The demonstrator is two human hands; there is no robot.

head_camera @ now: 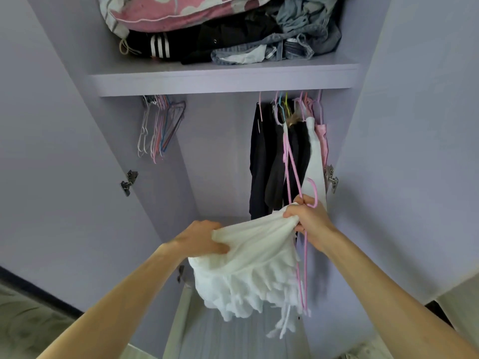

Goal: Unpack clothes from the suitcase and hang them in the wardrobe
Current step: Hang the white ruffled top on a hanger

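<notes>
Head view: both arms reach up into an open lilac wardrobe (404, 125). The left hand (201, 239) grips one edge of a white ruffled garment (254, 270). Its fingers are curled into the cloth, with the tips buried in the folds. The right hand (311, 220) pinches the opposite edge of the garment, bunched, together with a pink hanger (316, 194). The hanger's hook curls just above the knuckles, and thin pink wire runs down beside the cloth. How much of the hanger is inside the garment cannot be told.

The garment hangs between the two hands, in front of the lower compartment. Its frayed hem droops towards the wardrobe floor.

Behind the right hand hang black clothes (261, 161), a white piece (315, 156) and a pink piece (322, 136). Their hooks vanish behind the front edge of the shelf (223, 79), so the rail is hidden. A bunch of bare hangers (160, 125) hangs at the left.

On the shelf lies a pile of clothes cut off by the top of the picture. It holds a pink-and-white bundle (168, 14), something black with white stripes (160, 47), and denim (298, 35).
</notes>
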